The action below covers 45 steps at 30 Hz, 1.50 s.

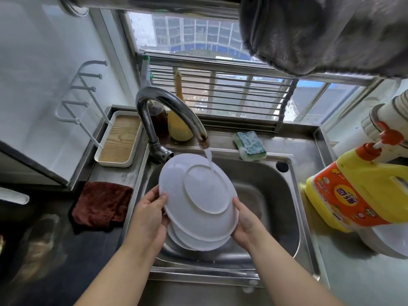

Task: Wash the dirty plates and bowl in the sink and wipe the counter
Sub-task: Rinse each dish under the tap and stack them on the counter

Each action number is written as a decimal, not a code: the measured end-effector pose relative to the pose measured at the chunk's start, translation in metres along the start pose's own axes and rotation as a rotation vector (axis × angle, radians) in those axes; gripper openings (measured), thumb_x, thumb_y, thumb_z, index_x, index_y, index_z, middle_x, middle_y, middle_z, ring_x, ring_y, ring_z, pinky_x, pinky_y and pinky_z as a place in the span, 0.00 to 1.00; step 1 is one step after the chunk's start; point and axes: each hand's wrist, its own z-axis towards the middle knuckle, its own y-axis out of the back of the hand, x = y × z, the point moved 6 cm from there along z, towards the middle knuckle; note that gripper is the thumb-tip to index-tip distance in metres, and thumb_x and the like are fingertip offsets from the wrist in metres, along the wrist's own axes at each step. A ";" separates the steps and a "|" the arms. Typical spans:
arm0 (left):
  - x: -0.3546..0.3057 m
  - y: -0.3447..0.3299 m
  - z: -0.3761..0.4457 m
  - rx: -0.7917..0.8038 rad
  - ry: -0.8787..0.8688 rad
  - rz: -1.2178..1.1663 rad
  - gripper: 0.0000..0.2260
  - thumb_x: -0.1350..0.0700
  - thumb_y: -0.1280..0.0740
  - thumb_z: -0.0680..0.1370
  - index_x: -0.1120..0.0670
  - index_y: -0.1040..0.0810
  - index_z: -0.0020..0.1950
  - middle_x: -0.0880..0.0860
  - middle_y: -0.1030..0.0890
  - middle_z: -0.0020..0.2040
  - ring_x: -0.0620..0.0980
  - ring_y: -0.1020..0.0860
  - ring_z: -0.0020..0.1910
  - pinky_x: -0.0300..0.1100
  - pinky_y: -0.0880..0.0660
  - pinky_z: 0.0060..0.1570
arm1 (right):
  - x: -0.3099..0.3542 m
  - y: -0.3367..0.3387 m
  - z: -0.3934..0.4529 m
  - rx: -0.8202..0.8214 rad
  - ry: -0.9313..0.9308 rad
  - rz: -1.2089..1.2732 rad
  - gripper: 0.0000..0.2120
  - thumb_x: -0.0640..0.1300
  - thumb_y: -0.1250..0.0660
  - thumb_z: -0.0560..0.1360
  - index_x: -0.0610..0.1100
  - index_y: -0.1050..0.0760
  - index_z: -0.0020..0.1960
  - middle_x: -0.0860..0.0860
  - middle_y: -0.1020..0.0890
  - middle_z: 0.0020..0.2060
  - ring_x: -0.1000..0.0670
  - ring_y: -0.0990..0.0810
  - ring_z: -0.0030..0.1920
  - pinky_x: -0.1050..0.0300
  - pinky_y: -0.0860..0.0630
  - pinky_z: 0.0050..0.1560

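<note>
White plate (198, 191), held underside up and tilted over the steel sink (276, 195), catches the stream of water falling from the curved chrome tap (170, 107) near its upper rim. The left hand (148, 219) grips the plate's left edge, thumb curled over the rim, and the right hand (247, 221) grips the right edge the same way. Just beneath it, more white plates (198, 241) are stacked in the basin. A green and yellow sponge (250, 145) lies on the sink's back ledge, and a dark red cloth (101, 204) sits crumpled on the counter to the left. A yellow detergent bottle (357, 191) with an orange label stands to the right of the sink.
</note>
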 end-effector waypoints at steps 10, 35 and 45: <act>0.061 0.012 0.005 0.072 0.412 0.454 0.21 0.60 0.37 0.80 0.56 0.35 0.73 0.60 0.26 0.65 0.60 0.23 0.58 0.55 0.24 0.55 | 0.064 0.009 -0.043 -0.010 0.522 -0.505 0.06 0.40 0.33 0.77 0.43 0.25 0.53 0.44 0.18 0.46 0.45 0.18 0.45 0.48 0.19 0.45; 0.007 0.015 0.022 0.135 0.050 0.418 0.15 0.70 0.40 0.79 0.49 0.29 0.54 0.55 0.21 0.52 0.56 0.20 0.46 0.44 0.22 0.30 | 0.019 0.034 -0.015 -0.096 0.195 -0.524 0.14 0.48 0.40 0.81 0.45 0.29 0.64 0.46 0.18 0.53 0.45 0.17 0.51 0.52 0.19 0.49; -0.005 0.014 0.037 0.185 -0.018 0.334 0.16 0.70 0.42 0.80 0.49 0.27 0.56 0.52 0.19 0.51 0.55 0.21 0.52 0.48 0.21 0.44 | 0.028 0.012 -0.011 -0.062 0.288 -0.453 0.08 0.42 0.40 0.81 0.41 0.28 0.58 0.44 0.19 0.52 0.45 0.19 0.50 0.53 0.19 0.43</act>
